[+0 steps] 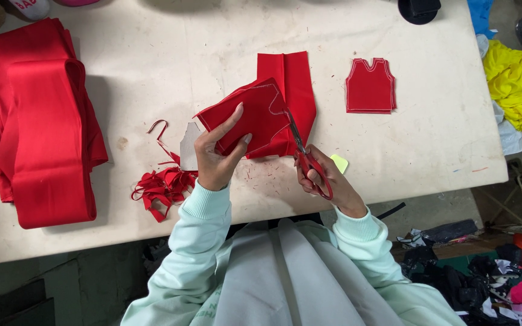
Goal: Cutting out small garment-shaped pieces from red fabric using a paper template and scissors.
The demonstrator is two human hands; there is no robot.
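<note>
My left hand (pixel 215 154) pinches a piece of red fabric (pixel 255 111) marked with a white outline and lifts it off the table. Red-handled scissors (pixel 307 158) sit in my right hand (pixel 327 181), their blades cutting along the piece's right edge. Under the piece lies a folded strip of red fabric (pixel 297 78). A finished small vest-shaped red cutout (pixel 370 86) rests flat to the right. Red offcuts (pixel 161 184) are heaped by my left wrist, next to a grey cardboard template (pixel 188 148).
A large stack of folded red cloth (pixel 37 127) fills the left of the white table (pixel 424 145). A small yellow note (pixel 339 163) lies near my right hand. Yellow cloth (pixel 512 81) and mixed scraps (pixel 484 278) sit off the table's right side.
</note>
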